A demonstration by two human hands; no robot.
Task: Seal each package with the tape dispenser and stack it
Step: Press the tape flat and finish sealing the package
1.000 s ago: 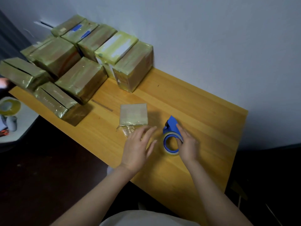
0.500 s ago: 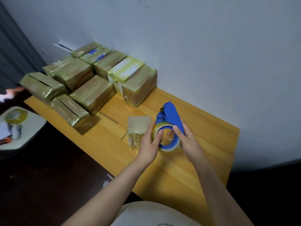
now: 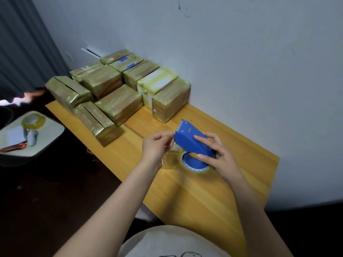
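Dispenser (image 3: 193, 143) held over bench (image 3: 204, 191), right hand (image 3: 220, 156) gripping its body, left hand (image 3: 156, 147) pinching tape end (image 3: 165, 133) at 9 o'clock, taped boxes (image 3: 118, 89) at 11 o'clock

No legible text: only tiny unreadable marks on the blue tape dispenser (image 3: 185, 140) and one taped package (image 3: 89, 117).

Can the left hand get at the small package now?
Probably yes: the small package lies right below the left hand, nothing between. But that hand seems to pinch the tape end at the tape dispenser, so it must let go first.
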